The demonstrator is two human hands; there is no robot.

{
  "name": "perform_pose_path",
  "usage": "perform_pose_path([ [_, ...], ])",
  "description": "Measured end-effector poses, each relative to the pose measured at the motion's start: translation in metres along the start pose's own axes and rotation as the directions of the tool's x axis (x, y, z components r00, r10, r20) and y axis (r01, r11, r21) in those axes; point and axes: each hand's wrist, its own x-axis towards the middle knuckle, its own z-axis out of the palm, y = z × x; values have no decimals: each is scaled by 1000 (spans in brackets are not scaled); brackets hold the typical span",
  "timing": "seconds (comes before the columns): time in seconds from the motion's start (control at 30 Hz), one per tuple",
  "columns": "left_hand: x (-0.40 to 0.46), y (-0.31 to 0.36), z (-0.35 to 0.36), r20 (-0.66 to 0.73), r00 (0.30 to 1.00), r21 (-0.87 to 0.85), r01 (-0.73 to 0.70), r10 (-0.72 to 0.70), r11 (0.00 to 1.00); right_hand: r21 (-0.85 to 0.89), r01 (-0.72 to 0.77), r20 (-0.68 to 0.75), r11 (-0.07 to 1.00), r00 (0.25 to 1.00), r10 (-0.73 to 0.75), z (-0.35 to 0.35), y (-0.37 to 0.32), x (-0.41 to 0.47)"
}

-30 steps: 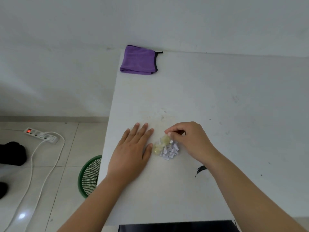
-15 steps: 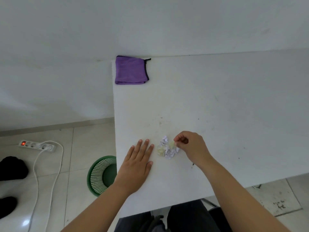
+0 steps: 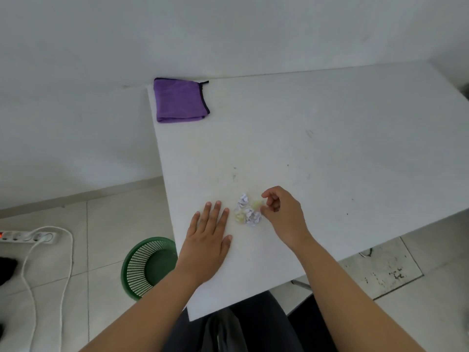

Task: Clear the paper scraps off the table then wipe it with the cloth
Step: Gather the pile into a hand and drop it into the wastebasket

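**Paper scraps gathered, nothing cleared yet**

Going left to right, I see a white power strip with its white cable [image 3: 28, 237] on the tiled floor, then a round green plastic mesh basket [image 3: 148, 266] below the table's left edge. On the white rectangular table [image 3: 330, 148], a folded purple microfibre cloth [image 3: 180, 100] lies untouched at the far left corner. My left hand [image 3: 206, 240] rests flat, fingers straight, just beside a small heap of crumpled white and pale yellow paper scraps [image 3: 247, 212]. My right hand [image 3: 283, 212] touches the heap's right side, fingers curled; I cannot tell whether it pinches a scrap. I judge the clearing unfinished and the wiping not yet begun.
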Motion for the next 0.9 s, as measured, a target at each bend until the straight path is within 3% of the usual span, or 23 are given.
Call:
perform_pose_path([
  [0.2, -5, 4, -4, -43, 999, -15, 27, -27, 1000, -135, 65, -206, 989, 974, -92, 13, 24, -33],
  [0.47, -5, 7, -7, -47, 998, 0, 40, -40, 999, -184, 70, -306, 980, 944, -125, 36, 41, -48],
  [0.77, -5, 8, -6, -64, 996, -61, 57, -61, 996, -181, 57, -356, 982, 927, -119, 41, 42, -50],
  [0.9, -6, 9, -7, -81, 995, -68, 60, -66, 996, -205, 76, -311, 976, 940, -139, 48, 41, -43],
])
